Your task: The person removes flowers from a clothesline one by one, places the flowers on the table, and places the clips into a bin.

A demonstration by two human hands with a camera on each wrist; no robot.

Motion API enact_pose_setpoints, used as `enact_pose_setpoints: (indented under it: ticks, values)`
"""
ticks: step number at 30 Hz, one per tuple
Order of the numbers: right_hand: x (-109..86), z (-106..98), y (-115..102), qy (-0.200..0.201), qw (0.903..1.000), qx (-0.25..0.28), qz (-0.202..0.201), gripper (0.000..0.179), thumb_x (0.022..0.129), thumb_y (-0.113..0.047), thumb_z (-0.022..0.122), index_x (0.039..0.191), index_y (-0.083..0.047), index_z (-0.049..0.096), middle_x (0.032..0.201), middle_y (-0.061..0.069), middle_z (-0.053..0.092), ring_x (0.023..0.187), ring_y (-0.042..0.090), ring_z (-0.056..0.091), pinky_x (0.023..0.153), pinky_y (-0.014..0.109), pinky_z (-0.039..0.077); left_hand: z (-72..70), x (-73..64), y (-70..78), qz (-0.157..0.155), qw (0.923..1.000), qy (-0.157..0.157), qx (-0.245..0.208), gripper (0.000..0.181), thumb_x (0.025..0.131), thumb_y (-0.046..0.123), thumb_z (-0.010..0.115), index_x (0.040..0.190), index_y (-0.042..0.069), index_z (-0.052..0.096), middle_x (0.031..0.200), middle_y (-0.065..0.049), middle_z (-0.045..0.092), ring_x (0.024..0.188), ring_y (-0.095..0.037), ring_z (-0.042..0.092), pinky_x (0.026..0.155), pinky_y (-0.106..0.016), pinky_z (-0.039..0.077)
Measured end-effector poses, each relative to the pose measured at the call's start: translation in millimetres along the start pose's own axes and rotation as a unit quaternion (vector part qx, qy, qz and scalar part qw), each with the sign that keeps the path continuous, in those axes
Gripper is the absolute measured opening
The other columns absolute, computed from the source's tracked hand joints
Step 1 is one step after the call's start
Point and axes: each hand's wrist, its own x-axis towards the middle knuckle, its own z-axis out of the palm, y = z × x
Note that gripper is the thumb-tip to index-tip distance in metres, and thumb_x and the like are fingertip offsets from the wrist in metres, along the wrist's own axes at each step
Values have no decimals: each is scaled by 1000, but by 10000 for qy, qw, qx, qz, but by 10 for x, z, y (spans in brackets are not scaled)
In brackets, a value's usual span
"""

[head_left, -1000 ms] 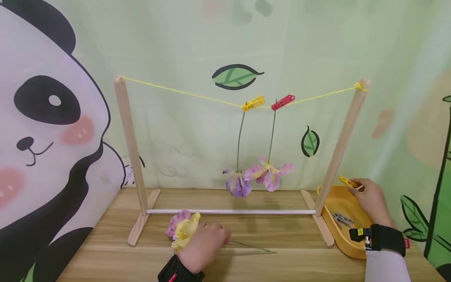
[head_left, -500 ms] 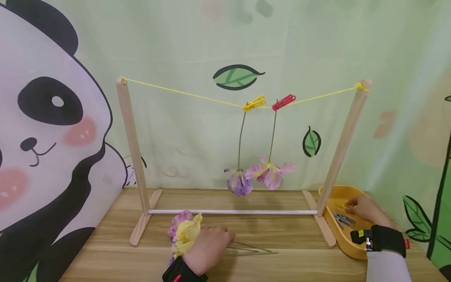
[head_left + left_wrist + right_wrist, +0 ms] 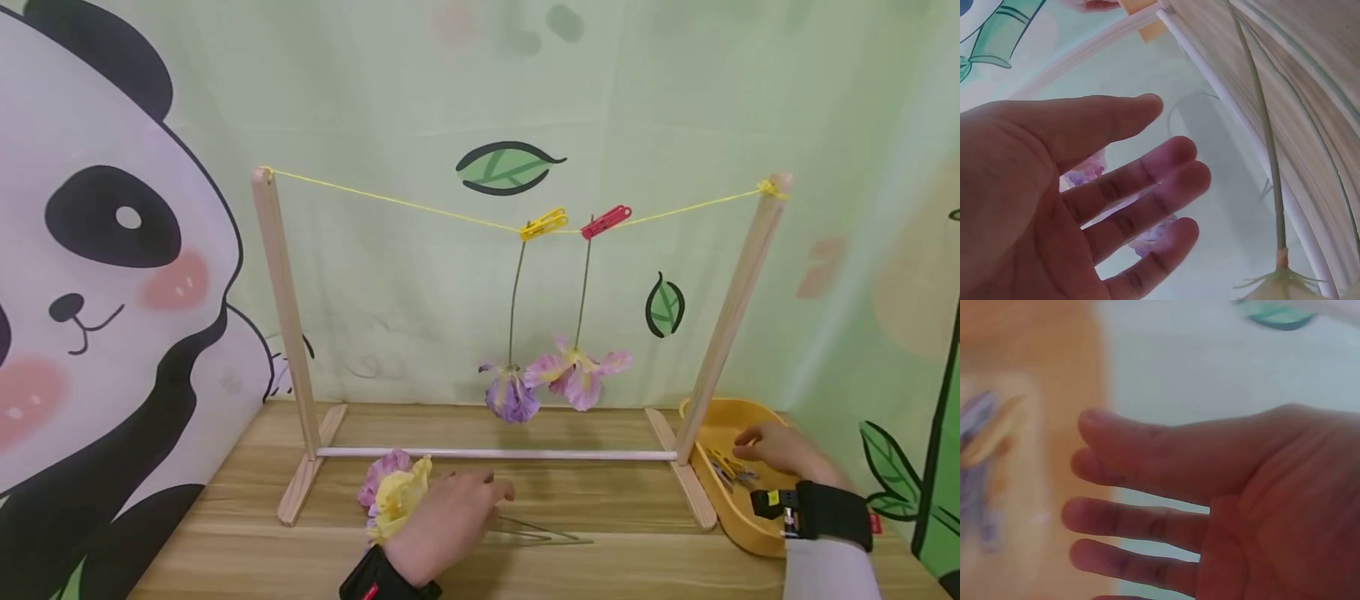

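My left hand point(image 3: 453, 517) hovers over the artificial flowers on the table, its fingers spread and holding nothing in the left wrist view. Beside it lie a yellow flower point(image 3: 401, 500) and a pink-purple one point(image 3: 384, 477), their thin green stems point(image 3: 555, 534) pointing right. My right hand point(image 3: 780, 450) is over the orange tray point(image 3: 738, 532), fingers extended and nothing between them. A yellow clothespin point(image 3: 994, 434) rests in the tray on grey clothespins point(image 3: 741, 477). On the yellow string, a yellow clothespin point(image 3: 543, 224) and a red clothespin point(image 3: 606, 222) hold two flowers upside down.
A wooden frame with a left post point(image 3: 288, 317), a right post point(image 3: 735, 317) and a white crossbar point(image 3: 495, 454) stands across the table. The tray sits against its right foot point(image 3: 693, 500). A printed panda curtain point(image 3: 397, 317) hangs behind.
My right hand has lowered the yellow clothespin it held into the tray, let it go and drawn slightly back. The left hand's fingers have lifted and spread over the stems.
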Motion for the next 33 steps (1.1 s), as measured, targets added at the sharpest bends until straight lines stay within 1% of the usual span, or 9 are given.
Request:
enact_pose_setpoints:
  ticks: [4, 9, 14, 16, 18, 21, 23, 29, 33]
  values:
    - [-114, -177, -215, 347, 9989, -74, -300, 38, 97, -22, 57, 108, 14, 59, 99, 31, 62, 86, 40, 59, 74, 55, 51, -53, 31, -21, 64, 9993, 159, -335, 16, 87, 12, 69, 101, 21, 69, 87, 5, 63, 72, -9, 59, 62, -28, 48]
    - [-287, -339, -574, 589, 9962, 111, -628, 31, 99, -25, 54, 101, 5, 63, 90, 13, 65, 80, 27, 58, 68, 46, 52, -106, 55, -75, 89, 9959, 239, -864, 18, 92, 10, 63, 102, 24, 67, 86, 7, 60, 62, -3, 46, 57, -20, 40]
    - [-411, -443, -872, 711, 9924, 247, -969, 32, 100, -33, 50, 106, -4, 64, 95, 7, 64, 84, 23, 57, 70, 40, 50, -203, 70, -117, 35, 9916, 576, -1161, 19, 94, 11, 61, 106, 25, 65, 87, 9, 58, 59, -3, 41, 55, -19, 37]
    - [-448, -448, -973, 829, 9892, 265, -1181, 30, 100, -32, 50, 107, -7, 65, 96, 5, 65, 86, 23, 58, 71, 41, 50, -245, 71, -122, -55, 9873, 678, -1436, 20, 95, 13, 60, 109, 28, 64, 89, 10, 58, 63, -1, 44, 57, -19, 39]
    - [-490, -438, -1080, 936, 9852, 315, -1401, 25, 100, -30, 51, 106, -9, 65, 96, 3, 65, 88, 23, 58, 73, 41, 50, -287, 78, -121, -102, 9789, 686, -1923, 21, 97, 16, 58, 112, 31, 62, 92, 12, 58, 69, 0, 49, 60, -20, 43]
    - [-521, -390, -1252, 1124, 9758, 426, -1826, 19, 100, -25, 53, 104, -12, 65, 95, -1, 65, 87, 20, 58, 74, 41, 51, -346, 100, -102, -121, 9608, 660, -2689, 23, 100, 22, 54, 118, 36, 58, 103, 13, 58, 82, -1, 54, 71, -24, 48]
    - [-521, -346, -1371, 1277, 9690, 466, -2063, 16, 100, -24, 53, 105, -14, 65, 95, -2, 65, 87, 18, 58, 75, 40, 51, -362, 112, -83, -202, 9510, 744, -2993, 24, 101, 25, 51, 121, 37, 56, 108, 14, 58, 89, -2, 56, 76, -27, 50]
    - [-442, -243, -1654, 2019, 9456, 663, -2464, 16, 98, -20, 55, 112, -16, 63, 102, -1, 66, 87, 14, 57, 77, 36, 50, -388, 174, -93, -784, 9412, 1346, -2999, 28, 99, 21, 54, 124, 32, 56, 111, 7, 59, 93, -6, 56, 72, -30, 51]
    - [-376, -238, -1807, 2772, 9194, 821, -2667, 20, 96, -13, 59, 116, -13, 62, 105, 2, 63, 93, 15, 54, 79, 34, 46, -413, 292, -167, -932, 9362, 1732, -2914, 32, 99, 19, 55, 130, 26, 54, 112, 1, 59, 94, -7, 54, 69, -31, 49]
